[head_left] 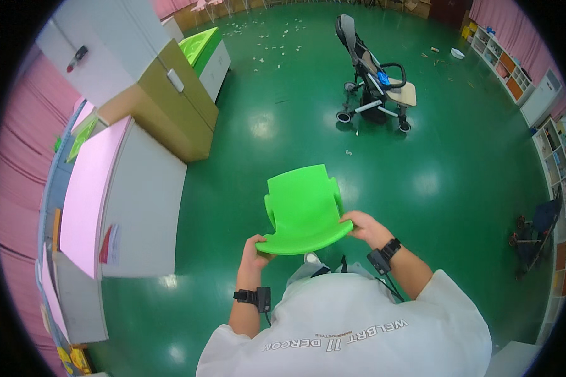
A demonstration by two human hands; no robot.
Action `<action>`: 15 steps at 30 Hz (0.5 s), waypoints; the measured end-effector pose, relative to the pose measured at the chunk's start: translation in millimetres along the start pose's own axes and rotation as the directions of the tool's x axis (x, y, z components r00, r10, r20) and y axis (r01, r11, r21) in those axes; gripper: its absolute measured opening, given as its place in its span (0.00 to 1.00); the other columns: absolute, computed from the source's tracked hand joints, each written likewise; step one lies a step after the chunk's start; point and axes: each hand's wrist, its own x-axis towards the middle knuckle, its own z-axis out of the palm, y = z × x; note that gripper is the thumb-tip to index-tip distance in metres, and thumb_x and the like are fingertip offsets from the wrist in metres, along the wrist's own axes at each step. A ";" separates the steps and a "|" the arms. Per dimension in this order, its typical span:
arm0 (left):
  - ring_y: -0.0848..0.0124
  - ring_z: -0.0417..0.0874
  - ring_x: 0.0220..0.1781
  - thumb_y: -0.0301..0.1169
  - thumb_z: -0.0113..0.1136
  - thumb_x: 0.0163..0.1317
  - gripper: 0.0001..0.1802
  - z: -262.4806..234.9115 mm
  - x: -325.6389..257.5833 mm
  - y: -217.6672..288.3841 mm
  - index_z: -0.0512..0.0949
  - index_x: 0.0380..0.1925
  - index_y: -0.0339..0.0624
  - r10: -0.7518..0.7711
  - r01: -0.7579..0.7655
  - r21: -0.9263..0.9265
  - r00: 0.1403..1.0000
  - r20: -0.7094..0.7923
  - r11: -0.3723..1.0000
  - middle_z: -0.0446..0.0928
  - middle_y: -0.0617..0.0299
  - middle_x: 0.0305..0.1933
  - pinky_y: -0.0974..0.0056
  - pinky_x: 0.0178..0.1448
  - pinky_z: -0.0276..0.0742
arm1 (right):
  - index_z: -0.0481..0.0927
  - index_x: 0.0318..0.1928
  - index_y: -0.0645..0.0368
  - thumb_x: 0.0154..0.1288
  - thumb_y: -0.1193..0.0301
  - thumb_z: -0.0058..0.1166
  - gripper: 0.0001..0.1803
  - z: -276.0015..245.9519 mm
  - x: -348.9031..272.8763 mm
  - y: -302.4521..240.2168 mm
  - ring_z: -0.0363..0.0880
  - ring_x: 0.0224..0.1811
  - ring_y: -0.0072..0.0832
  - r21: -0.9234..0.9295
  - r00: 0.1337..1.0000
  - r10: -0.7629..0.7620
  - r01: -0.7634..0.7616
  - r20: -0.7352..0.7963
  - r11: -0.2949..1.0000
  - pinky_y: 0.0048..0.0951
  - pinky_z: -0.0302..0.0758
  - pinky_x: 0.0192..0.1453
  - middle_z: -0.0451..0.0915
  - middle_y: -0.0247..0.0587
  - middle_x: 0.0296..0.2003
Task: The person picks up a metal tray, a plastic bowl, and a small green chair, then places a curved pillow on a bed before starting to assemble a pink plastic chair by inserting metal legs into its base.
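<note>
A bright green plastic child's chair point(303, 204) is held in front of my body over the green floor. Its broad curved edge faces me, and the opposite panel points away. Around the left end of that near edge, my left hand point(256, 251) is closed. My right hand point(362, 225) grips the right end of the same edge, fingers partly hidden beneath. Both wrists wear a black strap with a small dark box. The chair's underside and legs are out of sight.
A stroller point(374, 78) stands ahead to the right on the green floor point(245, 182). Pink-topped cabinets point(141, 201) and a tall cabinet point(176, 100) line the left. Low shelves point(503, 63) run along the right, with a dark folded stroller point(538, 229) beside them. White scraps point(280, 47) lie far ahead.
</note>
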 end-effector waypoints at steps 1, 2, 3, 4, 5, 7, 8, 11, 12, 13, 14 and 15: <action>0.59 0.77 0.44 0.26 0.52 0.52 0.13 30.4 13.7 30.3 0.71 0.39 0.35 0.003 -0.003 0.049 1.000 0.000 0.999 0.75 0.55 0.41 0.55 0.50 0.76 | 0.73 0.42 0.68 0.55 0.82 0.50 0.12 12.4 14.3 -26.7 0.80 0.41 0.34 0.009 1.000 -0.026 0.026 0.012 1.000 0.38 0.78 0.48 0.78 0.45 0.39; 0.58 0.77 0.47 0.26 0.51 0.53 0.15 40.3 22.3 45.9 0.70 0.42 0.34 0.001 0.001 0.086 1.000 -0.021 0.996 0.74 0.55 0.44 0.54 0.53 0.75 | 0.73 0.41 0.68 0.56 0.82 0.49 0.11 30.0 15.6 -40.1 0.80 0.40 0.34 0.033 0.998 -0.043 0.041 0.037 0.999 0.37 0.77 0.48 0.78 0.45 0.39; 0.58 0.77 0.47 0.26 0.51 0.53 0.15 65.0 43.2 72.1 0.70 0.42 0.34 -0.001 0.002 0.101 1.000 -0.010 0.995 0.74 0.55 0.44 0.54 0.53 0.75 | 0.73 0.41 0.68 0.56 0.82 0.49 0.11 33.6 39.6 -62.3 0.80 0.40 0.34 0.044 0.998 -0.059 0.057 0.036 0.997 0.37 0.77 0.48 0.78 0.45 0.39; 0.59 0.76 0.48 0.26 0.51 0.53 0.16 88.8 63.9 96.9 0.71 0.43 0.35 0.020 -0.022 0.127 1.000 0.014 0.992 0.74 0.55 0.45 0.54 0.55 0.74 | 0.72 0.43 0.69 0.56 0.82 0.49 0.12 30.8 65.4 -81.1 0.79 0.42 0.35 0.048 0.993 -0.106 0.104 0.050 0.993 0.36 0.77 0.49 0.78 0.47 0.41; 0.59 0.76 0.50 0.25 0.50 0.53 0.16 108.9 85.0 121.7 0.71 0.44 0.35 0.045 -0.050 0.149 0.998 0.035 0.988 0.74 0.56 0.46 0.55 0.56 0.73 | 0.72 0.45 0.70 0.57 0.81 0.48 0.14 34.5 91.2 -98.9 0.79 0.43 0.35 0.050 0.986 -0.151 0.147 0.068 0.988 0.34 0.76 0.51 0.77 0.48 0.43; 0.61 0.76 0.51 0.25 0.50 0.53 0.16 116.5 121.7 151.9 0.71 0.44 0.37 0.034 -0.047 0.131 0.994 0.100 0.990 0.74 0.57 0.48 0.56 0.57 0.73 | 0.68 0.51 0.70 0.58 0.81 0.46 0.19 72.9 102.5 -130.6 0.77 0.48 0.36 0.032 0.992 -0.122 0.121 0.017 0.992 0.34 0.75 0.54 0.75 0.50 0.47; 0.62 0.75 0.51 0.25 0.49 0.53 0.17 133.0 144.5 172.3 0.71 0.45 0.37 0.043 -0.057 0.130 0.994 0.105 0.990 0.74 0.57 0.48 0.56 0.57 0.72 | 0.69 0.51 0.70 0.58 0.81 0.46 0.18 84.8 121.2 -157.2 0.77 0.48 0.35 0.032 0.991 -0.133 0.133 0.002 0.991 0.34 0.75 0.54 0.75 0.49 0.47; 0.60 0.74 0.53 0.24 0.48 0.53 0.18 177.6 212.2 231.5 0.71 0.47 0.37 0.093 -0.104 0.143 0.992 0.080 0.984 0.73 0.57 0.50 0.56 0.59 0.70 | 0.69 0.50 0.69 0.58 0.81 0.46 0.18 113.2 187.1 -232.5 0.78 0.47 0.35 0.015 0.989 -0.149 0.148 0.013 0.989 0.34 0.75 0.53 0.75 0.49 0.46; 0.60 0.74 0.54 0.24 0.48 0.53 0.19 188.1 238.2 250.7 0.70 0.47 0.37 0.085 -0.095 0.118 0.993 0.085 0.989 0.73 0.56 0.51 0.55 0.60 0.70 | 0.69 0.49 0.69 0.58 0.80 0.46 0.17 120.7 210.4 -255.9 0.78 0.47 0.35 0.001 0.989 -0.143 0.143 0.030 0.990 0.34 0.75 0.53 0.75 0.49 0.46; 0.59 0.73 0.54 0.24 0.48 0.53 0.19 198.1 263.3 270.0 0.70 0.48 0.36 0.079 -0.087 0.090 0.993 0.090 0.992 0.72 0.55 0.51 0.55 0.61 0.69 | 0.69 0.49 0.69 0.58 0.80 0.46 0.17 125.9 238.8 -275.4 0.78 0.47 0.35 -0.011 0.988 -0.145 0.146 0.043 0.989 0.34 0.75 0.53 0.75 0.49 0.46; 0.58 0.72 0.56 0.23 0.48 0.53 0.20 198.3 286.2 277.5 0.69 0.49 0.36 0.062 -0.071 0.077 0.993 0.104 0.995 0.71 0.54 0.52 0.55 0.61 0.68 | 0.69 0.49 0.70 0.58 0.80 0.46 0.17 119.7 268.5 -282.2 0.78 0.47 0.36 0.001 0.990 -0.130 0.130 0.049 0.991 0.34 0.75 0.53 0.75 0.50 0.46; 0.58 0.72 0.56 0.23 0.48 0.53 0.20 221.0 309.2 310.5 0.69 0.49 0.36 0.084 -0.093 0.073 0.990 0.117 0.993 0.71 0.54 0.52 0.55 0.61 0.68 | 0.69 0.50 0.70 0.58 0.80 0.46 0.17 131.5 300.3 -315.2 0.77 0.48 0.36 0.015 0.988 -0.140 0.140 0.065 0.990 0.34 0.75 0.53 0.75 0.51 0.46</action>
